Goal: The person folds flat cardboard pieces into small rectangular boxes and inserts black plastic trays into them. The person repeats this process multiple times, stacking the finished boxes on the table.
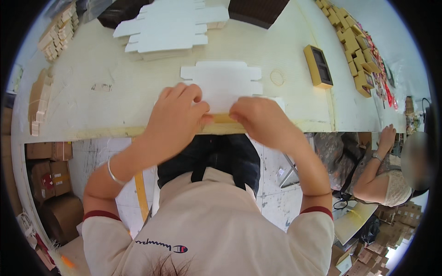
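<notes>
A flat white cardboard box blank [223,80] lies at the table's near edge, in front of my body. Its near flap stands folded up and shows a gold face [223,118] between my hands. My left hand [177,112] has its fingers curled, with thumb and fingertips pinched on the left end of that flap. At the right end my right hand [260,117] is closed in the same way, its fingertips on the flap. Both hands hide the blank's near corners.
A stack of white box blanks [168,27] lies farther back, between dark boxes [258,11]. To the right are a gold box with a black insert [318,66], a rubber band [277,78] and piled gold boxes [352,43]. Another person's hand [386,135] rests at the right edge.
</notes>
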A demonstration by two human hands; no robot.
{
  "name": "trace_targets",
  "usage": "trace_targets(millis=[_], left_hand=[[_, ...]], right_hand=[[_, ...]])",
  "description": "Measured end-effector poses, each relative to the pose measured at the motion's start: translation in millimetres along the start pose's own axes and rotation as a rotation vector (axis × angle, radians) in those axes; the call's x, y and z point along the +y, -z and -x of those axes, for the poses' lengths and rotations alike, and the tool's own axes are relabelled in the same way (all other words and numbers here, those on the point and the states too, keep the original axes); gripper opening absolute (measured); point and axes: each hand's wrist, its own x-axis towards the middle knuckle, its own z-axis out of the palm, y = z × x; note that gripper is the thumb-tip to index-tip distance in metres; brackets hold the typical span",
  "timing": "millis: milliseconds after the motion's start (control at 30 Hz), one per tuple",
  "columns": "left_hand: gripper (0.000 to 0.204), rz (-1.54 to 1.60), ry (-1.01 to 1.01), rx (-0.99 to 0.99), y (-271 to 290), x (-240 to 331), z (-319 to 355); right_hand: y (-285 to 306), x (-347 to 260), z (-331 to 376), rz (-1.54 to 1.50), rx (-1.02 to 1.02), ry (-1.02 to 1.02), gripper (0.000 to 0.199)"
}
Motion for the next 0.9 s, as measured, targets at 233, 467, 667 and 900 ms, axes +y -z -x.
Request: trace_targets(millis=[233, 467, 667, 900], left_hand=[[0.07, 1.112, 0.449, 0.046, 20.9, 47.7, 51.9], [0.065, 0.812, 0.541, -0.077, 32.1, -1.1, 39.6], [0.065, 0.757, 0.114, -0.599, 4.2, -55.4, -48.0], [0.042, 0.158, -0.166, -0.207, 27.7, -11.8, -27.8]], right_hand=[[-17.9, -76.4, 39.4, 0.256, 0.365, 0.195, 0.027], [-41.6, -52.6, 56.3, 0.049, 0.453, 0.453, 0.031], [-46.2, -3.7, 59.1, 0.454, 0.356, 0.537, 0.021], [-38.0, -1.5, 34.2, -0.168, 0.335, 0.171, 0.009]])
